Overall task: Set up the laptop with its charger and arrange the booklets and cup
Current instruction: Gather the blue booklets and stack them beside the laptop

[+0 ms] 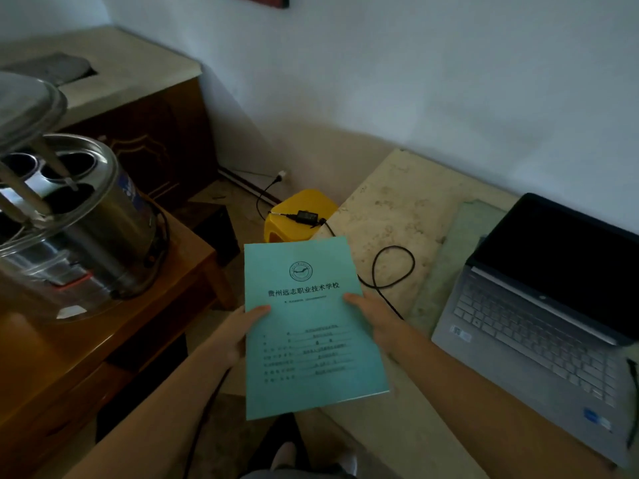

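Note:
I hold a teal booklet (307, 326) with a round emblem and printed Chinese text, face up, over the gap left of the stone table (387, 216). My left hand (242, 330) grips its left edge and my right hand (377, 319) grips its right edge, thumbs on the cover. A silver laptop (539, 312) lies open with a dark screen on the table at the right. The black charger brick (306, 216) rests on a yellow stool (297, 219); its cable (390, 267) loops across the table. No cup is visible.
A steel drum-shaped appliance (86, 216) with a clear lid stands on a wooden table (103, 333) at the left. A wooden cabinet (148, 133) sits against the far wall. A wall socket (281, 174) is low on the wall. A greenish mat (460, 250) lies under the laptop.

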The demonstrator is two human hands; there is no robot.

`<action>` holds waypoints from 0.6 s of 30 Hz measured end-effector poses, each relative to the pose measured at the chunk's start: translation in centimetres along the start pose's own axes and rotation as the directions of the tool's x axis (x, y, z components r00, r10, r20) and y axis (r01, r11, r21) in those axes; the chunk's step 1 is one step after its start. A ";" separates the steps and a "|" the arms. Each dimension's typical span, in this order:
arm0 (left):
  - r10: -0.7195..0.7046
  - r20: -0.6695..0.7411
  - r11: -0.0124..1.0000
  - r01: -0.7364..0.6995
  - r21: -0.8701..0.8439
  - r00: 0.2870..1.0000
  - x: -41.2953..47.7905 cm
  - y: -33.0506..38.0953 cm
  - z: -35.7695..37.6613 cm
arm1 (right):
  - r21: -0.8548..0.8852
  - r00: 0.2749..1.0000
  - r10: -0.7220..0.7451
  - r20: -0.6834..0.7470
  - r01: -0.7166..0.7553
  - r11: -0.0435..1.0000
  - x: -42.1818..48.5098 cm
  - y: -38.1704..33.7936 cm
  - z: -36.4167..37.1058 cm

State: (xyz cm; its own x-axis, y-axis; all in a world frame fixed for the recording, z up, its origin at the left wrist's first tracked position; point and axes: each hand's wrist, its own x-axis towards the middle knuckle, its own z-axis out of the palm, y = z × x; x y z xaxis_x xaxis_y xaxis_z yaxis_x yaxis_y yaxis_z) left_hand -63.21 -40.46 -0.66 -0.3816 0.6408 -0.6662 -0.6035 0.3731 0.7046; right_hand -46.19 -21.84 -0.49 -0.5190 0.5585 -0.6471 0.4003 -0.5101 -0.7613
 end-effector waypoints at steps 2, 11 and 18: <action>0.014 0.069 1.000 -0.015 0.012 0.998 0.4 0.8 0.7 | 0.066 0.999 -0.014 -0.035 0.016 0.998 -0.7 -0.6 -0.5; -0.026 0.257 0.983 -0.022 0.181 0.966 2.5 2.5 7.4 | 0.210 0.949 0.019 -0.314 0.050 0.976 -5.2 0.7 -6.2; -0.218 0.398 0.913 0.042 0.405 0.891 2.7 -0.3 13.3 | 0.325 0.856 0.053 -0.514 0.138 0.935 -11.4 6.0 -10.2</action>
State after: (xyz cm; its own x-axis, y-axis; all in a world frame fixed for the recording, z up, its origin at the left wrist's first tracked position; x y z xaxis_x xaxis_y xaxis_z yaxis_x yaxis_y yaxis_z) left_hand -54.78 -29.95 0.64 0.0700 0.7570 -0.6496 -0.2832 0.6395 0.7147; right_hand -30.11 -24.63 1.89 -0.0348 0.7877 -0.6151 0.0572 -0.6129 -0.7881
